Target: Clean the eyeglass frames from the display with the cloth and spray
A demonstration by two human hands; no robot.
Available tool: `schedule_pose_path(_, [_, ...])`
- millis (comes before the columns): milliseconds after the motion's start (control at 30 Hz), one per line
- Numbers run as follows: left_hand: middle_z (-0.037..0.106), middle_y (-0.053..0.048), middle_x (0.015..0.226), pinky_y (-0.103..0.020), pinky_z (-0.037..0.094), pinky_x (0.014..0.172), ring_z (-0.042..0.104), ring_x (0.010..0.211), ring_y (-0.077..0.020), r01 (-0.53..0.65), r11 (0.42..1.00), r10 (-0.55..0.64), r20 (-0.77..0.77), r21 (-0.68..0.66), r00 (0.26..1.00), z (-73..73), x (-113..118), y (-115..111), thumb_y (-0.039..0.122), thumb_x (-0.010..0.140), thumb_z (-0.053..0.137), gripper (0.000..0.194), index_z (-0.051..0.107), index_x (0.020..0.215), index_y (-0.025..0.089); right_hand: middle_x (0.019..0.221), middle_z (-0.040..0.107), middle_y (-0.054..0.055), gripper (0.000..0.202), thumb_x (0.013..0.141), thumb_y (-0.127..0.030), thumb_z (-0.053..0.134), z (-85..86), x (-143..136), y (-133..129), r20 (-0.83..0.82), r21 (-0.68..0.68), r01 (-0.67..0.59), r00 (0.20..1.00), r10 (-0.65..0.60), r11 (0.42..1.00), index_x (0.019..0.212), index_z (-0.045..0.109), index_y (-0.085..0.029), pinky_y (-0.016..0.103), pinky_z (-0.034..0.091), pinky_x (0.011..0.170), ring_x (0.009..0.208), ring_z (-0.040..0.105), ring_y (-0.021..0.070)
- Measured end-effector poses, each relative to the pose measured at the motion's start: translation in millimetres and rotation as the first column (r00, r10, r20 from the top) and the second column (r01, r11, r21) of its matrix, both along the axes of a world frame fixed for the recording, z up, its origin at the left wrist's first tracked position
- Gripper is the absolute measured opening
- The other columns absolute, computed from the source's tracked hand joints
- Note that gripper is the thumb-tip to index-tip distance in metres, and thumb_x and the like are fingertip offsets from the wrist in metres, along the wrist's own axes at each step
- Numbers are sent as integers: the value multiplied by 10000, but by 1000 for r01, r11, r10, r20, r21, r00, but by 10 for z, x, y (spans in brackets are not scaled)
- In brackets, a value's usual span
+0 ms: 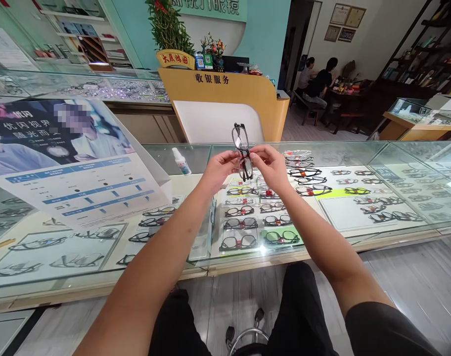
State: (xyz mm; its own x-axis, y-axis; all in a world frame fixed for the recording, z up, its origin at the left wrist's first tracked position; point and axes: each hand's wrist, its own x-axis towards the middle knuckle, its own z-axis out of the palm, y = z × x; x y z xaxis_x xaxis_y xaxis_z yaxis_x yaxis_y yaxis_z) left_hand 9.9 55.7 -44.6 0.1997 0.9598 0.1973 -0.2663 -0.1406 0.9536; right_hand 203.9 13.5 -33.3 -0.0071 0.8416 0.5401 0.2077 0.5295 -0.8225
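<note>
A pair of dark-framed eyeglasses (241, 137) is held up above the glass display case (225, 257), turned so that one lens is above the other. My left hand (220, 170) pinches it from the left side near the lower lens. From the right, my right hand (269, 167) grips it close to the bridge, with thumb and fingers closed on it. Both hands hover over the case, where several rows of eyeglasses (240, 223) lie under the glass. Part of the frame is hidden behind my fingers.
A small white spray bottle (181, 162) stands on the glass left of my hands. Further left, a large folded advertising board (80, 198) rests on the case. Beyond is a wooden cashier counter (225, 96). Two people (320, 84) sit at a table at the back right.
</note>
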Motion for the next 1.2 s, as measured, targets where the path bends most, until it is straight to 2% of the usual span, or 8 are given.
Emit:
schedule_pose_path(167, [837, -68, 939, -311, 566, 710, 731, 802, -186, -13, 997, 23, -124, 81, 992, 47, 1, -38, 629, 555, 1062, 604, 841, 923, 203, 899, 792, 16, 561, 790, -741, 862, 22, 26, 94, -154, -161, -106, 985, 82, 981, 1008, 777, -231, 332, 557, 788, 815, 667, 173])
schedule_pose_path(267, [839, -78, 926, -309, 537, 712, 728, 833, -202, -36, 995, 50, -145, 98, 988, 65, 4, -47, 654, 523, 1065, 630, 836, 893, 197, 870, 766, 0, 496, 747, -680, 906, 44, 47, 91, -187, -210, -139, 977, 100, 968, 939, 782, -239, 325, 530, 794, 822, 634, 169])
schedule_pose_path(367, [843, -85, 957, -332, 554, 797, 727, 905, -220, -28, 993, 45, -156, 113, 987, 67, -21, -42, 653, 541, 1061, 630, 841, 910, 192, 847, 741, -11, 418, 750, -622, 919, 29, 64, 98, -238, -239, -200, 961, 142, 950, 876, 777, -249, 311, 500, 782, 818, 614, 163])
schedule_pose_path(633, [795, -58, 1002, -307, 528, 828, 698, 954, -193, 5, 996, 9, -158, 84, 987, 39, -105, 14, 525, 734, 994, 444, 800, 976, 207, 867, 753, -14, 323, 700, -490, 947, -1, 89, 152, -395, -325, -333, 898, 193, 885, 823, 767, -251, 289, 483, 805, 879, 651, 165])
schedule_pose_path(733, [752, -40, 955, -303, 531, 805, 685, 873, -170, 46, 998, -40, -127, 49, 991, 45, -100, 23, 462, 783, 962, 371, 765, 961, 204, 854, 740, -8, 324, 674, -463, 944, 30, 87, 136, -428, -337, -371, 879, 210, 865, 805, 748, -240, 285, 485, 807, 882, 655, 165])
schedule_pose_path(867, [665, -6, 807, -271, 456, 675, 568, 682, -117, -4, 999, 7, -91, 33, 996, 101, -148, 53, 376, 761, 942, 298, 774, 922, 190, 846, 707, 0, 304, 665, -436, 899, 70, 125, 140, -441, -344, -380, 873, 210, 859, 766, 696, -233, 289, 480, 793, 850, 635, 162])
schedule_pose_path(1033, [671, -23, 784, -255, 476, 677, 590, 714, -124, -91, 995, 89, -37, -51, 995, 211, -334, 121, 270, 676, 907, 237, 793, 861, 175, 810, 646, 3, 224, 683, -400, 809, 109, 216, 163, -365, -346, -381, 896, 251, 857, 731, 667, -233, 298, 465, 782, 826, 571, 168])
schedule_pose_path(1200, [640, -7, 748, -244, 468, 657, 571, 685, -113, -105, 994, 105, -11, -38, 994, 264, -532, 169, 230, 649, 873, 232, 805, 864, 172, 756, 581, 0, 225, 714, -384, 777, 134, 273, 148, -296, -342, -404, 903, 311, 848, 686, 609, -237, 306, 453, 785, 820, 541, 177])
